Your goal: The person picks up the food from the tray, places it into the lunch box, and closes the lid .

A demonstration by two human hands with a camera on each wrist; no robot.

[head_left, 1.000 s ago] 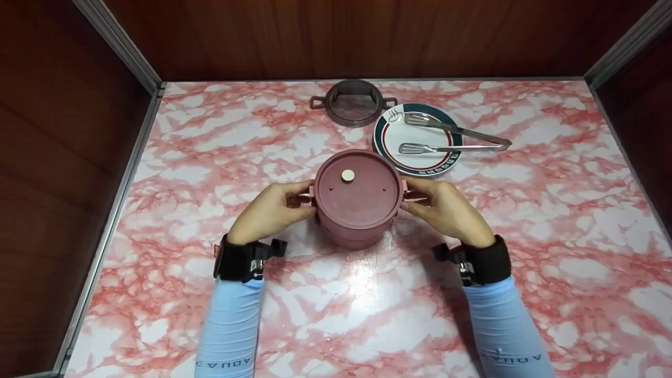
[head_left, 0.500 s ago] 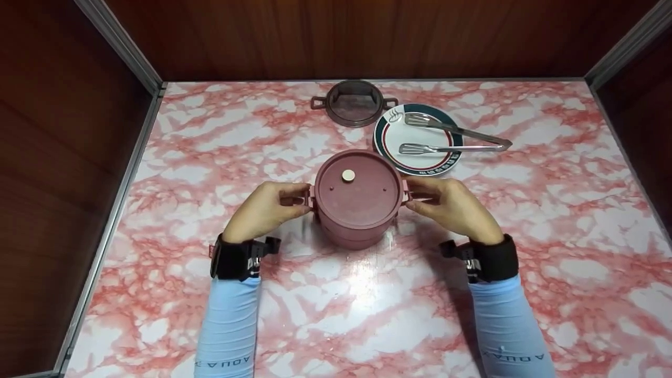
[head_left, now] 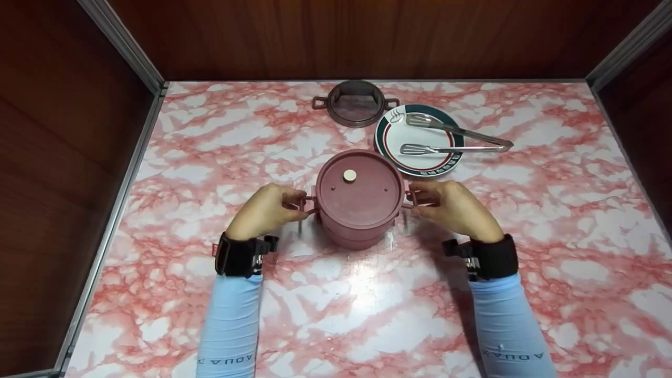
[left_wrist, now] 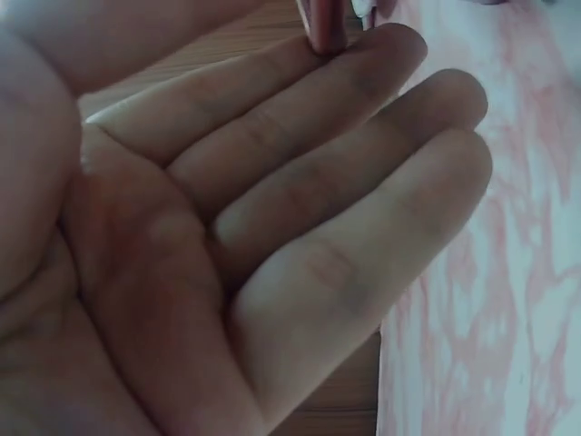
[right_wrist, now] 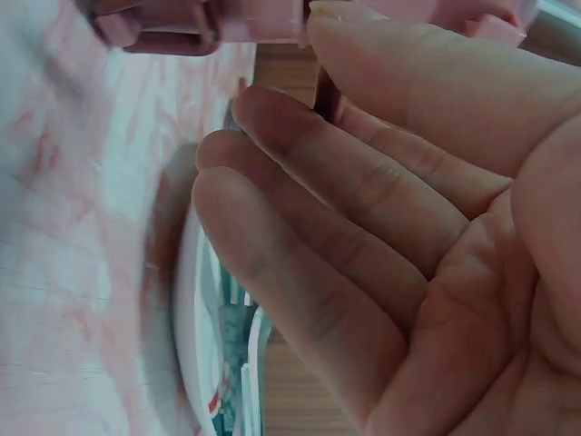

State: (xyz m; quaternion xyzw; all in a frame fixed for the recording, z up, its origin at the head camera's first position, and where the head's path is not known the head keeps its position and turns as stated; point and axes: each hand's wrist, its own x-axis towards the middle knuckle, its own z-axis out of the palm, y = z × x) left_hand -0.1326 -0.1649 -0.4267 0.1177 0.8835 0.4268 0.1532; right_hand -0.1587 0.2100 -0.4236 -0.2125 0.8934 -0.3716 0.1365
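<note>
A dusty-pink lidded pot (head_left: pixel 357 236) stands upright mid-table in the head view. Its round lid (head_left: pixel 362 202) is on, with a cream knob (head_left: pixel 349 176). Loop-shaped clips stick out at both sides. My left hand (head_left: pixel 265 210) holds the left clip (head_left: pixel 311 205) between thumb and fingertips. On the other side, my right hand (head_left: pixel 454 207) has thumb and fingers about the right clip (head_left: pixel 412 199). The left wrist view shows a thin reddish clip edge (left_wrist: pixel 325 27) against the fingertips. In the right wrist view the thumb lies by the pot's pink side (right_wrist: pixel 259 18).
Behind the pot lies a brown see-through ring-shaped piece (head_left: pixel 356 105) with two side handles. A green-rimmed plate (head_left: pixel 386 142) bears metal tongs (head_left: pixel 483 148) that overhang its right edge. Dark wood walls (head_left: pixel 367 39) enclose the marbled table (head_left: pixel 357 320).
Both side clips have swung outward from the lid's edge, with my fingers at them. My right hand has shifted slightly to the right. The pot stays in place.
</note>
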